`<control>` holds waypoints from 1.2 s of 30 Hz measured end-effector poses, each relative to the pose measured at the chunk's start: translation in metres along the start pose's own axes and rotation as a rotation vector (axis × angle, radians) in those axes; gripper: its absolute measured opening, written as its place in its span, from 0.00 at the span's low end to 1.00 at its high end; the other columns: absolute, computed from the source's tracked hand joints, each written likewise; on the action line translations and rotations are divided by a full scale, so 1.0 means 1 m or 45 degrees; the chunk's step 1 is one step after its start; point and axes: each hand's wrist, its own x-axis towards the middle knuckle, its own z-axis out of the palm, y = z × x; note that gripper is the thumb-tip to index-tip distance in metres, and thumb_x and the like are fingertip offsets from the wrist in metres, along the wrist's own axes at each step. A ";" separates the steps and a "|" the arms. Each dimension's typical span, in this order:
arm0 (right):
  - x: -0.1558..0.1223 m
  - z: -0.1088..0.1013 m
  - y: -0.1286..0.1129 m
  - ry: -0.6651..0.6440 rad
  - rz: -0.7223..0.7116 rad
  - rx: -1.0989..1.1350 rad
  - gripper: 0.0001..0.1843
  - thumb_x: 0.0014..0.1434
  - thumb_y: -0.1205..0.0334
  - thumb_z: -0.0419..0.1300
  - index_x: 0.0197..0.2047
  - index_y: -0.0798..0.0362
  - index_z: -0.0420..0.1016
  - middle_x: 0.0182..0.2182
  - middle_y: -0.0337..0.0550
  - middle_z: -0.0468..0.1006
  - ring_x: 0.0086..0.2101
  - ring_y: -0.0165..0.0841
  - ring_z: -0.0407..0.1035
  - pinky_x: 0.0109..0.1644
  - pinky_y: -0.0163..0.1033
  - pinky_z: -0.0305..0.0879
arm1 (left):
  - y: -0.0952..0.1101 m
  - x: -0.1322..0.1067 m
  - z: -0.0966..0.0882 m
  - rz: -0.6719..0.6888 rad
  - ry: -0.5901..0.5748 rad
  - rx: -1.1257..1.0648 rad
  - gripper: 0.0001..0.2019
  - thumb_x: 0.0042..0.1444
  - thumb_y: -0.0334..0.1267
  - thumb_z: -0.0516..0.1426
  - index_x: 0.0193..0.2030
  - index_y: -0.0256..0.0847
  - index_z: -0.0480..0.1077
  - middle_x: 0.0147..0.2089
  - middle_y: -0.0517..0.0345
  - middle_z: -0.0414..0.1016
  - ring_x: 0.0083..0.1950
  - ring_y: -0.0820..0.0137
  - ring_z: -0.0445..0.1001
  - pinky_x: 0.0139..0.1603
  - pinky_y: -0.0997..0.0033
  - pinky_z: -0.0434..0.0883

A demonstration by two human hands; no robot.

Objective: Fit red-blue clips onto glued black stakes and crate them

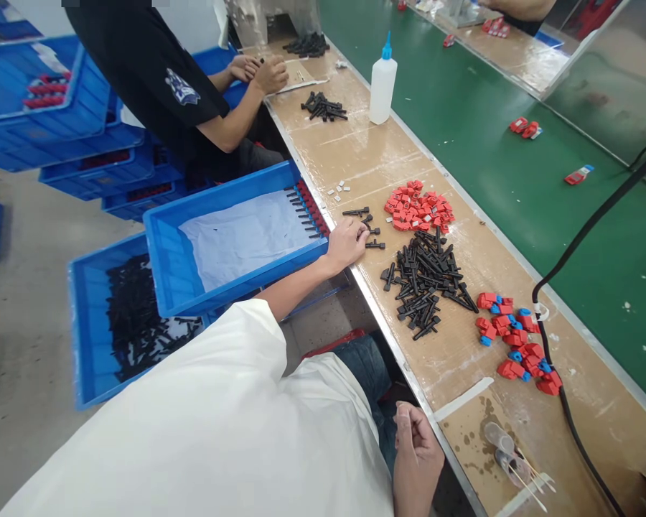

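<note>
My left hand (pixel 347 243) reaches out over the brown table (pixel 355 154). Its fingers are curled in a pinch on a small black plastic part (pixel 367 231), one of several loose ones lying there. Just right of them lies a heap of black plastic parts (pixel 425 280), and beyond that a heap of red caps (pixel 418 207). My right hand (pixel 415 441) hovers at the table's near edge by my lap. Its fingers are curled inward, and whatever they hold is hidden.
A blue tray (pixel 166 258) lined with white paper holds a row of finished red-and-black pieces (pixel 308 208). Below it, a second blue tray (pixel 89 337) holds black parts. Red-and-blue pieces (pixel 514 345), a black cable (pixel 570 258), a white glue bottle (pixel 382 85), and a co-worker's hands (pixel 261 72) are nearby.
</note>
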 end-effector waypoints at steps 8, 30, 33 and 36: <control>0.000 -0.001 0.001 -0.012 0.032 0.014 0.30 0.54 0.34 0.61 0.36 0.56 0.82 0.24 0.40 0.73 0.26 0.32 0.63 0.31 0.36 0.62 | 0.006 -0.016 -0.005 0.151 -0.146 0.035 0.13 0.63 0.49 0.57 0.40 0.42 0.76 0.42 0.49 0.75 0.48 0.59 0.73 0.49 0.60 0.70; -0.014 0.005 0.005 -0.038 0.048 0.118 0.28 0.52 0.35 0.62 0.29 0.55 0.76 0.21 0.39 0.71 0.26 0.33 0.62 0.29 0.35 0.60 | 0.166 -0.176 -0.037 1.069 -0.997 -0.686 0.17 0.66 0.46 0.56 0.50 0.34 0.76 0.49 0.43 0.81 0.53 0.63 0.78 0.56 0.66 0.72; -0.022 0.003 0.013 -0.034 0.071 0.163 0.28 0.54 0.36 0.62 0.34 0.57 0.78 0.25 0.43 0.76 0.29 0.35 0.66 0.32 0.36 0.63 | 0.182 -0.187 -0.021 1.203 -0.933 -0.208 0.30 0.64 0.50 0.57 0.63 0.25 0.67 0.65 0.30 0.69 0.69 0.51 0.65 0.68 0.54 0.62; -0.032 -0.001 0.022 -0.053 0.024 0.159 0.26 0.57 0.37 0.59 0.33 0.55 0.77 0.28 0.43 0.76 0.30 0.34 0.66 0.34 0.35 0.64 | 0.179 -0.198 -0.019 1.292 -0.898 0.028 0.29 0.67 0.45 0.53 0.65 0.21 0.64 0.68 0.28 0.64 0.72 0.50 0.60 0.72 0.53 0.56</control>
